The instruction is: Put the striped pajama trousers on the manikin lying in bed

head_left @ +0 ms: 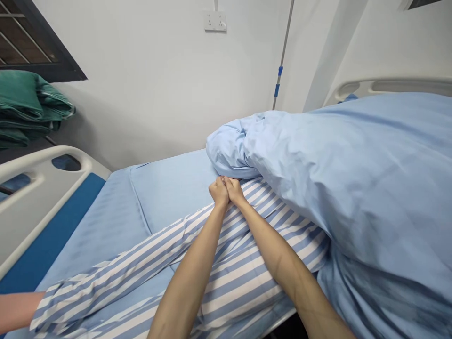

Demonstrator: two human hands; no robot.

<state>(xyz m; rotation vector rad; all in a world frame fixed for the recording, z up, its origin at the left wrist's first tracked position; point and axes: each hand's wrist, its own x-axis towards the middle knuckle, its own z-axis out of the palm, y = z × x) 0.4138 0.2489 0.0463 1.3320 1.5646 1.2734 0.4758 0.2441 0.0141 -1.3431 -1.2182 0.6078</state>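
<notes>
Two bare hands meet near the middle of the bed (106,221): the left hand (218,193) and the right hand (236,190) press side by side, fingers curled inward and touching, neither spread open nor plainly clenched (whether they pinch a fold of cloth, the view does not show). They rest at the far edge of a blue-and-white striped cotton hospital gown (247,268), where it meets a light-blue quilt (353,165), its smooth cover rumpled into a soft roll at the far end. The gown lies across the bed, one long sleeve (116,263) stretched toward the near left, its cuff just beside another person's bare forearm (17,310). Beneath runs a pale-blue bedsheet (169,193) with a faint woven stripe. To the left stands a white plastic bed end board (38,197) beside a dark-blue pad (52,235); a matching board (388,87) shows far right. Beyond, a folded green cloth (24,103) sits below a window frame (42,52), while a twin socket (215,21) and a metal drip pole (282,56) mark the white wall (141,80).
</notes>
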